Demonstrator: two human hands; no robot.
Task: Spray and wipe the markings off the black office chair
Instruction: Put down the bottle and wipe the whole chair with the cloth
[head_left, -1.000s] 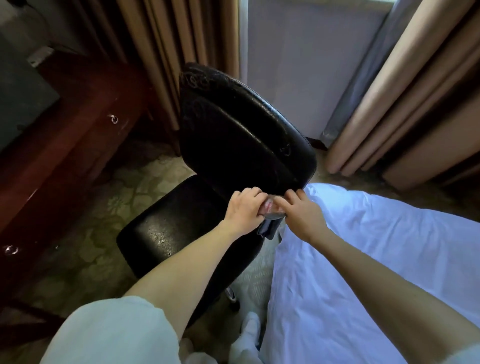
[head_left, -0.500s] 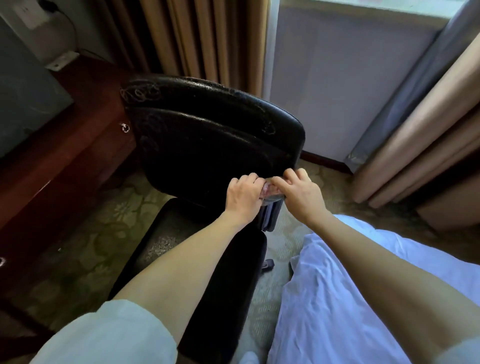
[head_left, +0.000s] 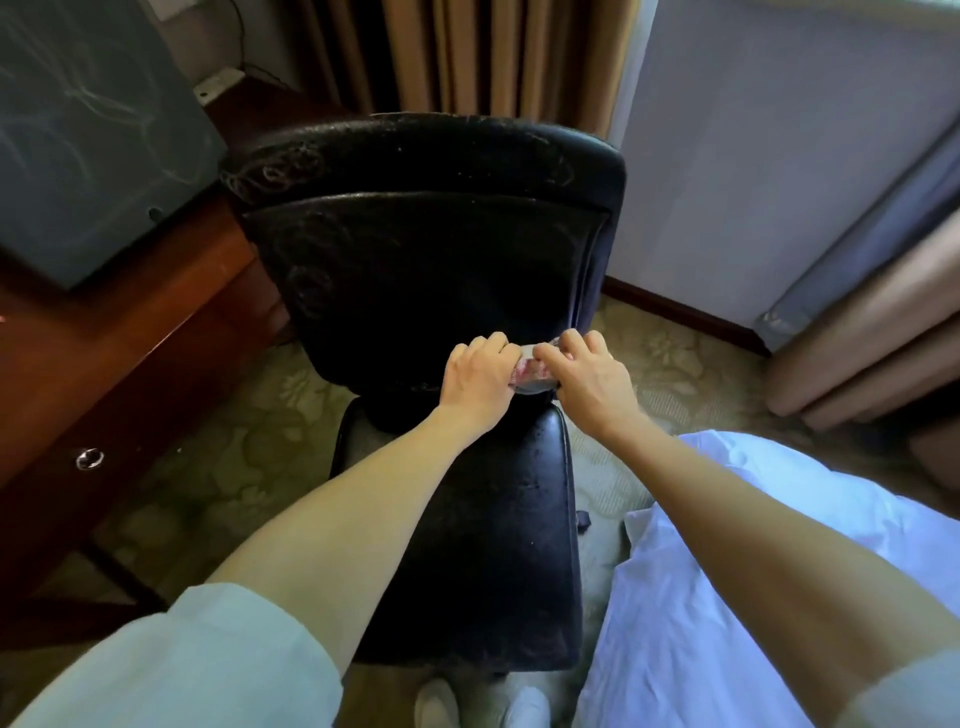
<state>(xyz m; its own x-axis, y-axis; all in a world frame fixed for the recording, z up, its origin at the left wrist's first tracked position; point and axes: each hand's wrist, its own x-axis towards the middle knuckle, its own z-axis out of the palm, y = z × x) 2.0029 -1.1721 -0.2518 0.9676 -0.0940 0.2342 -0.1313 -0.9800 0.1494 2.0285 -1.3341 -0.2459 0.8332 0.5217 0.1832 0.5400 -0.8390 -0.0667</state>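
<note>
The black office chair (head_left: 426, 270) faces me, its backrest upright and its seat (head_left: 498, 545) reaching toward my feet. Pale scribbled markings (head_left: 270, 174) run along the top left of the backrest, and fainter loops show lower on its left side. My left hand (head_left: 478, 382) and my right hand (head_left: 587, 384) meet at the lower right of the backrest. Both pinch a small pale packet with pink print (head_left: 532, 371) between their fingertips. Most of the packet is hidden by my fingers. No spray bottle is in view.
A reddish wooden desk (head_left: 135, 353) with a drawer knob stands at the left, with a dark screen (head_left: 78, 135) on it. A white bed sheet (head_left: 727, 613) lies at the right. Curtains hang behind and at the far right. My white shoes (head_left: 483, 706) stand under the seat's front edge.
The chair has swung from an angled position to square in front of me, and the view has shifted with it. Both hands stay together on the small packet.
</note>
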